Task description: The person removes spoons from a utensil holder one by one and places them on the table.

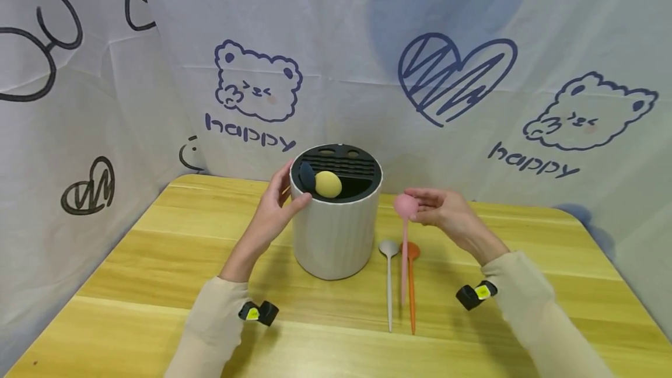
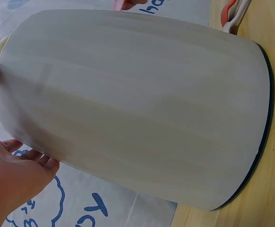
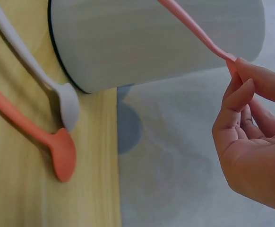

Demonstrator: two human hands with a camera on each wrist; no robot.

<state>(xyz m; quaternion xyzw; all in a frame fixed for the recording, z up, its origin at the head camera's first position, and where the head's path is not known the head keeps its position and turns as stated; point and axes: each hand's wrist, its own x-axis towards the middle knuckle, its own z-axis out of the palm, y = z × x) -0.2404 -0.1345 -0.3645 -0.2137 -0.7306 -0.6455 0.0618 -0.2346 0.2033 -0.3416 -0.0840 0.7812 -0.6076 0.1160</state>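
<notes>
Left of the ribbed white utensil holder (image 1: 336,238), the left hand (image 1: 272,207) grips its upper wall, the thumb at the front of the rim and the fingers curved round the side. Within the holder's black slotted insert (image 1: 346,165), the head of a dark blue spoon (image 1: 307,177) leans at the left, and the head of a yellow spoon (image 1: 329,184) sits just beside it. Right of the holder, a light grey spoon (image 1: 389,248) lies on the wooden table (image 1: 157,284). Next, the pink spoon (image 1: 406,206) is outside the holder, head up and handle down, pinched near its head between thumb and fingers of the right hand (image 1: 443,212). An orange spoon (image 1: 414,251) lies right of the holder, partly behind the pink handle. Behind the holder hangs a printed white cloth (image 1: 341,45).
</notes>
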